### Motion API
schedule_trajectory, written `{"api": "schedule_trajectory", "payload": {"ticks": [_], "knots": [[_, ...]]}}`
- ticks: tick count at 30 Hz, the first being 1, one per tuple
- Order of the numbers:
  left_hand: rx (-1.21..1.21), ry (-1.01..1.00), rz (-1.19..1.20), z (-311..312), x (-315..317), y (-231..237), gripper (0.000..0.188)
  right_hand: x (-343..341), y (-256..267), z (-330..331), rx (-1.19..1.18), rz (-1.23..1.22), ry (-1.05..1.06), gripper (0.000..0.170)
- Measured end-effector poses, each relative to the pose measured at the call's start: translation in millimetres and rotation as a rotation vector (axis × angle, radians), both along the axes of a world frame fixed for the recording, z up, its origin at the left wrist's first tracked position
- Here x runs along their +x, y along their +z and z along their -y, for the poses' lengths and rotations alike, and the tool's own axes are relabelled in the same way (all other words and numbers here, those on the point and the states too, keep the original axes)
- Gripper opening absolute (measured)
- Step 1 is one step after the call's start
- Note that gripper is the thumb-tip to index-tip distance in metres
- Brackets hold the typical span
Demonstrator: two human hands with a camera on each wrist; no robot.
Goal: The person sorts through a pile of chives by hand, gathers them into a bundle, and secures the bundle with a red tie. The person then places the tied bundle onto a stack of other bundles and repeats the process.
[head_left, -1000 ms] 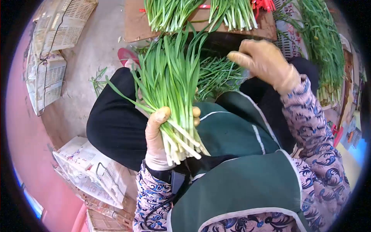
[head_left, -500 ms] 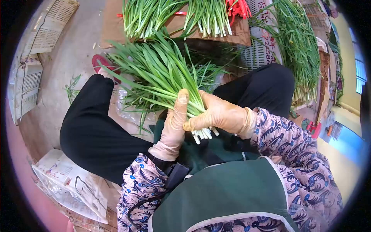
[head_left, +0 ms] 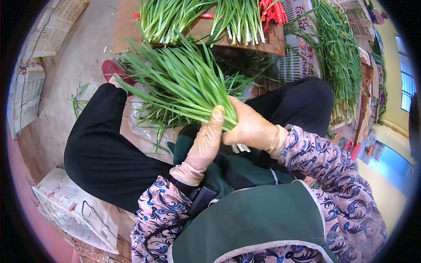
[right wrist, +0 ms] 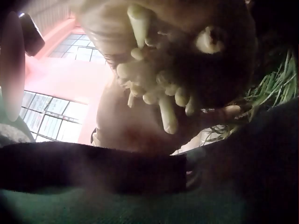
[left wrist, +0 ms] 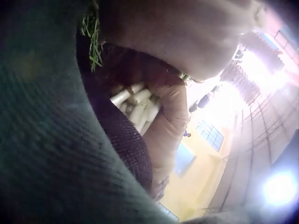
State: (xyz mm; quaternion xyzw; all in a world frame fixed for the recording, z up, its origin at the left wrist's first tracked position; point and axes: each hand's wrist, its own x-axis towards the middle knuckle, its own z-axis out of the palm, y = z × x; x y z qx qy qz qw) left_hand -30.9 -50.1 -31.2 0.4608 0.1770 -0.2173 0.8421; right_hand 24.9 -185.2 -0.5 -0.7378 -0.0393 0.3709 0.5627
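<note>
The right hand hides some stalks (far bunches cropped above).

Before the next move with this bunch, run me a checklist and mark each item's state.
1. Left hand holding the green bunch: ok.
2. Right hand holding it too, close beside the left: ok.
3. White stalk ends level: not ok; in the right wrist view some stick out further than others.
4. Bunch tied: cannot tell; no tie shows, but the hands cover part of the stalks.
5. Red strips in sight: ok, beside the bunches lying on the brown board.
</note>
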Motion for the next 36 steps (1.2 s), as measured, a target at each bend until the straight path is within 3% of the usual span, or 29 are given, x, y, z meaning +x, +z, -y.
{"api": "schedule_trajectory", "payload": {"ticks": [1,4,5,6,8,10,12,14,16,19,20,22,24,28,32,34,35,36], "knots": [[0.040,-0.033,0.095,-2,0,6,0.060,1,1,4,-0.017,0.065,0.025,0.069],[-0.017,-0.045,0.077,-2,-6,6,0.060,22,38,23,-0.203,-0.133,0.104,0.071],[-0.147,-0.013,-0.027,-3,-7,12,0.054,21,29,41,-0.215,0.175,0.169,0.076],[-0.162,0.015,-0.081,-7,-10,12,0.051,24,38,49,-0.239,0.253,0.195,0.080],[-0.192,0.068,-0.191,-19,-15,9,0.044,29,68,59,-0.417,0.358,0.271,0.081],[-0.143,0.191,-0.305,-25,-21,-1,0.031,37,79,70,-0.702,0.310,0.471,0.081],[0.007,0.192,-0.319,-31,-24,-4,0.026,46,92,80,-0.868,0.298,0.588,0.081],[0.181,0.340,-0.122,-37,-20,-6,0.017,52,100,89,-0.592,0.533,0.524,0.082],[0.376,0.542,0.028,-51,-9,-3,0.017,51,105,88,-0.764,0.496,0.589,0.082],[0.947,0.591,0.525,-50,12,33,0.026,51,98,86,-0.872,0.448,0.683,0.082],[1.045,0.399,0.789,-50,20,44,0.034,48,97,82,-0.850,0.443,0.680,0.083],[1.047,0.012,1.024,-36,28,52,0.042,45,100,74,-0.816,0.444,0.653,0.085],[1.058,-0.207,0.947,-20,23,49,0.048,46,105,59,-0.809,0.402,0.684,0.086],[1.173,-0.302,0.918,-30,20,45,0.048,51,100,67,-0.767,0.459,0.676,0.084],[1.404,-0.572,0.642,-45,3,6,0.028,62,103,86,-0.732,0.508,0.594,0.076],[1.395,-0.829,0.526,-52,-4,0,0.021,68,117,91,-0.750,0.440,0.533,0.077],[1.353,-0.820,0.498,-53,-4,2,0.020,67,124,95,-0.736,0.388,0.501,0.085],[1.378,-0.800,0.529,-55,-2,1,0.020,66,131,99,-0.706,0.395,0.485,0.084]]}}
